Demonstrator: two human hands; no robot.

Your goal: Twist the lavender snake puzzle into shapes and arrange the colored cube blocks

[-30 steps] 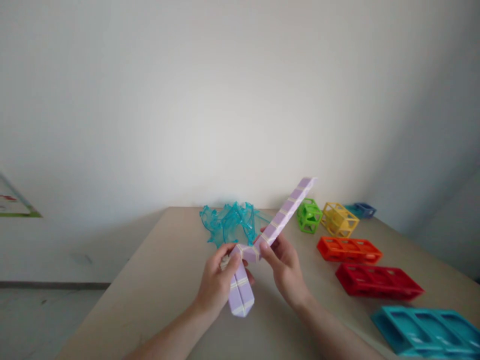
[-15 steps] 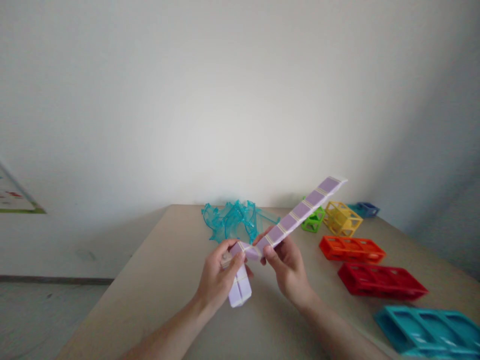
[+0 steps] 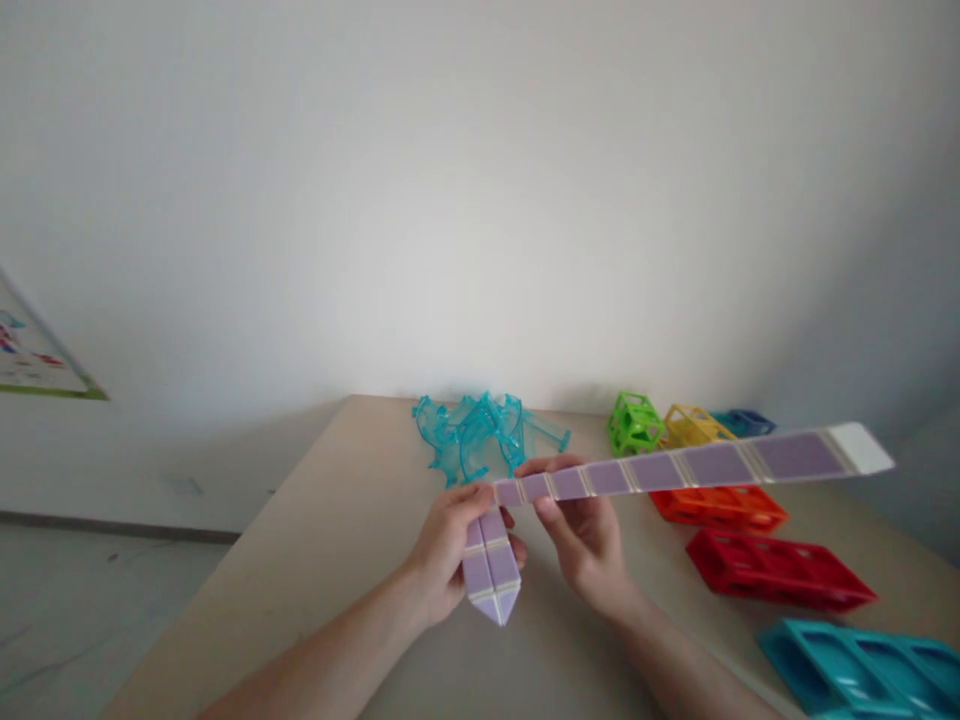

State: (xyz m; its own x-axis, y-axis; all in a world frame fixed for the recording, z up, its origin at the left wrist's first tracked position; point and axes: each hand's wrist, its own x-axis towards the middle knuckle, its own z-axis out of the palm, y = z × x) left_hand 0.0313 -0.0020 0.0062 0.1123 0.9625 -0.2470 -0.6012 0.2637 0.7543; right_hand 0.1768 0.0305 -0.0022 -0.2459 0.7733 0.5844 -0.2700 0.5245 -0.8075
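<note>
A purple-and-white twisty snake puzzle [image 3: 645,473] is held in both hands above the table. Its long straight arm points right, rising slightly to a white end, while a folded double section [image 3: 491,570] hangs down to a pointed tip. My left hand [image 3: 446,545] is closed round the corner where the two sections meet. Thumb below and fingers behind, my right hand [image 3: 589,540] pinches the long arm close to that corner. Some fingers of both hands are hidden behind the puzzle.
Clear blue plastic track pieces [image 3: 480,435] lie heaped by the wall. To the right are a green frame cube [image 3: 634,422], a yellow one [image 3: 690,425], and dark blue pieces [image 3: 750,423]. Nearer stand orange [image 3: 720,508], red [image 3: 776,570] and teal [image 3: 870,665] long frame blocks.
The long arm of the snake puzzle has swung down to the right, from a steep diagonal to nearly level. The folded section now shows its purple faces. Both hands keep their hold.
</note>
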